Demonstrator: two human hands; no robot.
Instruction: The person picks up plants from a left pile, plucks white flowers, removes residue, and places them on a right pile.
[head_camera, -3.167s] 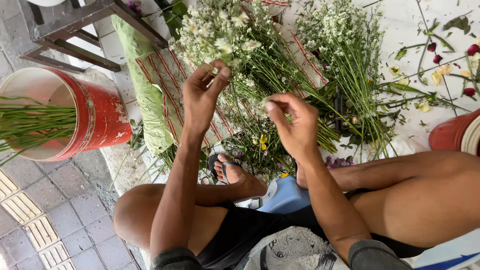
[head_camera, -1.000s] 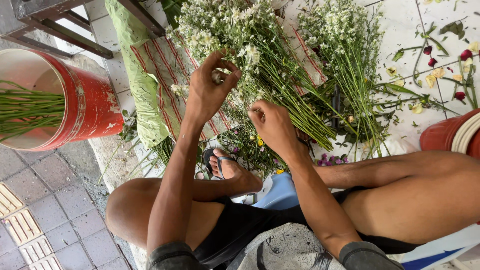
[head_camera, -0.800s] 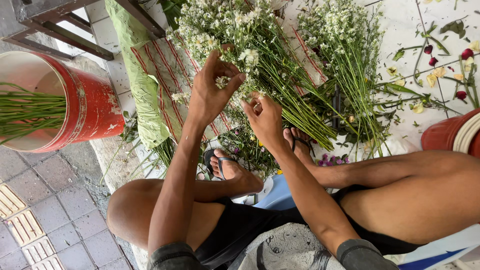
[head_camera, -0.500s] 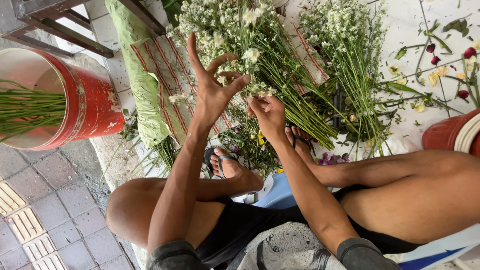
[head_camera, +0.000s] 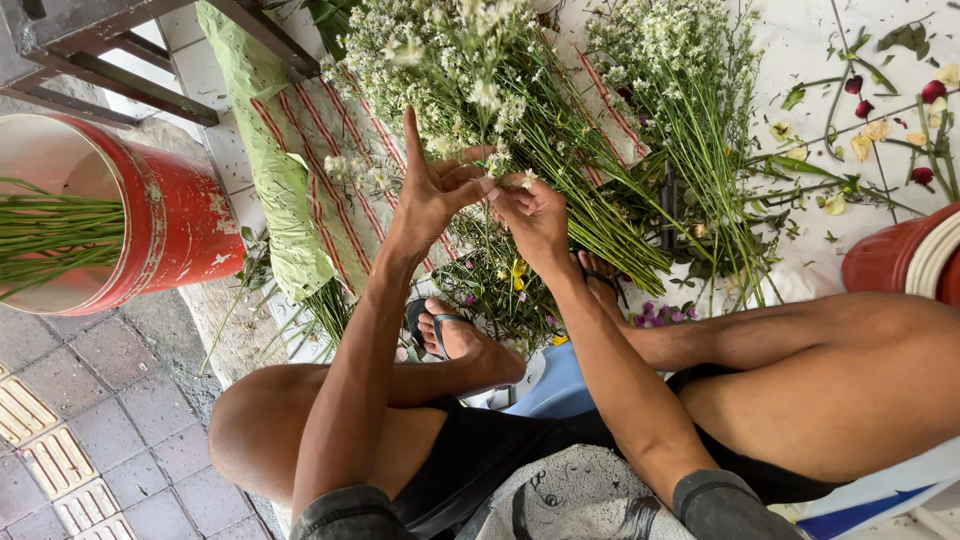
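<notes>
My left hand (head_camera: 430, 195) is raised over a big bunch of small white flowers (head_camera: 470, 70) with green stems. Its index finger points up, its other fingers are spread, and their tips touch my right hand's fingertips. My right hand (head_camera: 535, 215) pinches a small white flower sprig (head_camera: 505, 180) just where the two hands meet. A second bunch of white flowers (head_camera: 690, 90) lies to the right. Both bunches rest on green and red-striped wrapping paper (head_camera: 290, 130).
A red bucket (head_camera: 170, 215) holding green stems stands at the left on grey paving. Another red bucket (head_camera: 900, 265) is at the right edge. Rose petals and leaves (head_camera: 880, 110) litter the white tiles. My bare legs and sandalled feet (head_camera: 460, 340) sit below the hands.
My left hand has opened its grip on the flower heads and spread its fingers. My right hand has risen from the stems to meet it, pinching a sprig.
</notes>
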